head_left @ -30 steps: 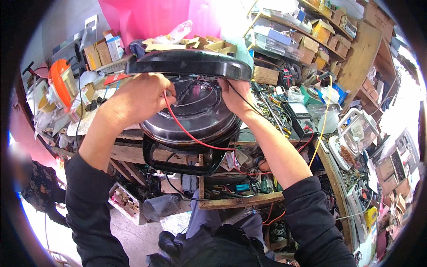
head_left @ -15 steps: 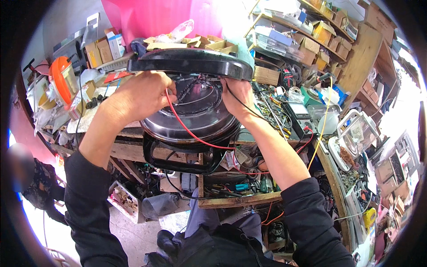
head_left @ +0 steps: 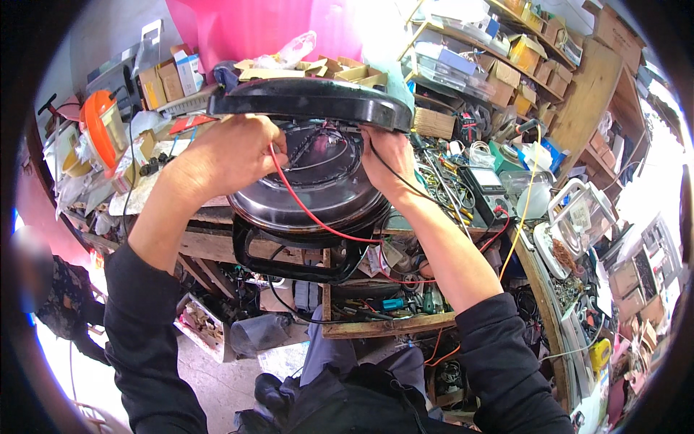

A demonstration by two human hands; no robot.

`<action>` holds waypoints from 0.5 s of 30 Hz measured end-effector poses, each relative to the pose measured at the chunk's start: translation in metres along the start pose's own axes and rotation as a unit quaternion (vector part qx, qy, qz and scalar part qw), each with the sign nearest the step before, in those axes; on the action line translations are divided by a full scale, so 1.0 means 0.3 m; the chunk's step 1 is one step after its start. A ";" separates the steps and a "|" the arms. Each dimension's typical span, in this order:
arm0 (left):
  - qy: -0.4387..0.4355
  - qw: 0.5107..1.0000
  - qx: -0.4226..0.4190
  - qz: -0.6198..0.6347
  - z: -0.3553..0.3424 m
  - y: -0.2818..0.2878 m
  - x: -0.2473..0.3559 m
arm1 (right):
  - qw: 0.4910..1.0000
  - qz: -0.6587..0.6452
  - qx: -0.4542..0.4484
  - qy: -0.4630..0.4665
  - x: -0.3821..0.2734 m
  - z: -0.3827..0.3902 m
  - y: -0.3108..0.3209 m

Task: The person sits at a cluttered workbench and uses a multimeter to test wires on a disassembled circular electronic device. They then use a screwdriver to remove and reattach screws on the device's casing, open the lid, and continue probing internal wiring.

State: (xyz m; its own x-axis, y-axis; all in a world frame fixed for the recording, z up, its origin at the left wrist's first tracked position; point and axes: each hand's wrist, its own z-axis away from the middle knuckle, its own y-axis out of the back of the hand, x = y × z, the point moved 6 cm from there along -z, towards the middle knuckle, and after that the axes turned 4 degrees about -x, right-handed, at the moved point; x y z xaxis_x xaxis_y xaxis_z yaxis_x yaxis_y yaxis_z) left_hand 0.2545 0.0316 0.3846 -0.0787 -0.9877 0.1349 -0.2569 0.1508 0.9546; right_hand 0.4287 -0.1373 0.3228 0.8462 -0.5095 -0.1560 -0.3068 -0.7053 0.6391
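A round black appliance like an electric baking pan [head_left: 311, 199] stands at the bench edge, its black cover [head_left: 311, 98] raised over wires and a dark metal disc. My left hand [head_left: 246, 148] is closed at the cover's left underside, pinching the red test lead [head_left: 311, 215], which droops across the pan; its tip is hidden. My right hand [head_left: 389, 155] is closed under the cover's right side, with a black test lead [head_left: 394, 171] running out over the wrist; its tip is hidden too. A black loop handle [head_left: 307, 275] hangs from the pan's near side.
A multimeter [head_left: 484, 184] with a red lead lies right among tools and wires. An open wooden drawer [head_left: 390, 327] of tools sits below the bench. An orange-rimmed lamp [head_left: 101, 134] stands left. Another person's dark patterned sleeve [head_left: 69, 300] shows at lower left.
My right hand and forearm have shifted very slightly beneath the cover. My left hand and the pan look unmoved.
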 end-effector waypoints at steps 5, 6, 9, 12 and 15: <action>0.003 1.000 -0.002 0.001 0.000 0.000 -0.003 | 0.999 -0.020 0.002 -0.036 0.006 0.008 0.005; 0.003 1.000 -0.002 0.000 0.000 0.000 -0.005 | 0.999 -0.024 0.009 -0.030 0.006 0.013 0.006; 0.000 1.000 0.000 -0.007 -0.001 0.002 -0.001 | 0.999 -0.027 0.029 -0.017 0.006 0.026 0.012; -0.012 1.000 0.003 -0.004 -0.007 0.001 -0.010 | 0.997 -0.040 0.060 -0.003 -0.004 0.037 0.030; 0.002 1.000 0.008 -0.029 0.000 0.001 -0.003 | 0.996 -0.054 0.076 0.009 -0.008 0.044 0.047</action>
State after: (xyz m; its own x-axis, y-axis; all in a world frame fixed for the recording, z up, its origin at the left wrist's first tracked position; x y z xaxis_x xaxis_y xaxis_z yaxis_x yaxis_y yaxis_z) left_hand 0.2544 0.0326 0.3848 -0.0592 -0.9950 0.0803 -0.2764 0.0936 0.9565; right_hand 0.4165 -0.1526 0.3222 0.8854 -0.4182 -0.2027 -0.2748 -0.8228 0.4974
